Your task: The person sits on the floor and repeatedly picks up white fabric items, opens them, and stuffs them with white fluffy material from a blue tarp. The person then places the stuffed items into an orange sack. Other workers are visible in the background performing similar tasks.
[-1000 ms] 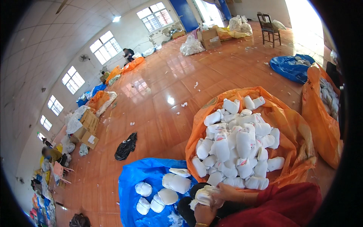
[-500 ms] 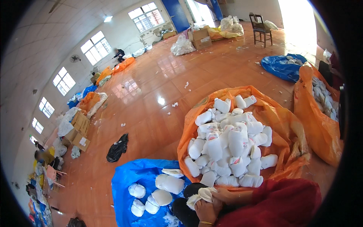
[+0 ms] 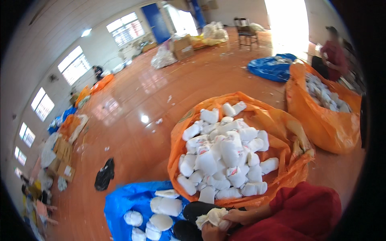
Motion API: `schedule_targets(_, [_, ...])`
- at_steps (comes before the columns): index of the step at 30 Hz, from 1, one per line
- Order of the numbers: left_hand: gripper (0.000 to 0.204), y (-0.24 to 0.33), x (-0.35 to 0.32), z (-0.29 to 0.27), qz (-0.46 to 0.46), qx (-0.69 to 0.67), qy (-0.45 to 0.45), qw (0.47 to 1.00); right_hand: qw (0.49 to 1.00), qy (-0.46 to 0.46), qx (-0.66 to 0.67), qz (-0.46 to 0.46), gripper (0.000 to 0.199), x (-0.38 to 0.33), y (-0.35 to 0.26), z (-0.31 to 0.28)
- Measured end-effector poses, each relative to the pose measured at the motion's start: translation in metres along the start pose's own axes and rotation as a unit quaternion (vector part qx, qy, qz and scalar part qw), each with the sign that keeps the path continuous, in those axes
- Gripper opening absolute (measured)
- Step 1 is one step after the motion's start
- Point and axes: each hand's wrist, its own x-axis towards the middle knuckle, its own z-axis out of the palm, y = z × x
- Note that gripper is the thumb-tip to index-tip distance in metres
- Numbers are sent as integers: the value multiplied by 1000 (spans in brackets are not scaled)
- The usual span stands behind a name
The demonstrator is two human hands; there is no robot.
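Observation:
Low in the picture, my left hand (image 3: 213, 233) and my right hand (image 3: 238, 217) are closed on a crumpled cream-white fabric piece (image 3: 212, 218), held over my dark-clad legs. Its exact kind is unclear. Just beyond my hands, an orange plastic sack (image 3: 277, 116) lies spread out, heaped with white stuffed fabric pieces (image 3: 231, 154), some with pinkish-red marks. To the left of my knees, a blue plastic sack (image 3: 116, 203) bears several larger, rounded white stuffed pieces (image 3: 166, 206).
At the right stand another filled orange sack (image 3: 321, 128) and a blue sack (image 3: 261, 72), with a person in red (image 3: 335, 60) behind. A black plastic bag (image 3: 104, 174) lies on the tiled floor. Farther off are a chair (image 3: 246, 32) and cardboard boxes (image 3: 183, 47).
The view has swung to the right, bringing the person in red into sight. Both hands remain on the fabric piece, which now looks more bunched up.

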Motion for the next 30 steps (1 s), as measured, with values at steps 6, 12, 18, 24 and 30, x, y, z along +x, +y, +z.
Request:
schedule_targets(6, [41, -6, 14, -58, 107, 48, -97, 988, 762, 73, -541, -348, 39, -25, -70, -12])
schedule_targets(12, [51, 7, 13, -51, -129, -468, -255, 836, 838, -242, -274, -405, 42, 24, -44, -8])
schedule_targets(18, [43, -31, 27, -53, -104, -610, -414, 667, 896, -269, -298, -192, 43, 35, -26, -26])
schedule_targets(24, [46, -41, 0, -24, -209, -617, -357, 670, 903, -251, -314, -151, 43, 29, -7, -31])
schedule_targets(30, [47, -39, -24, 14, -270, -562, -305, 720, 908, -235, -333, -98, 42, 15, 2, -34])
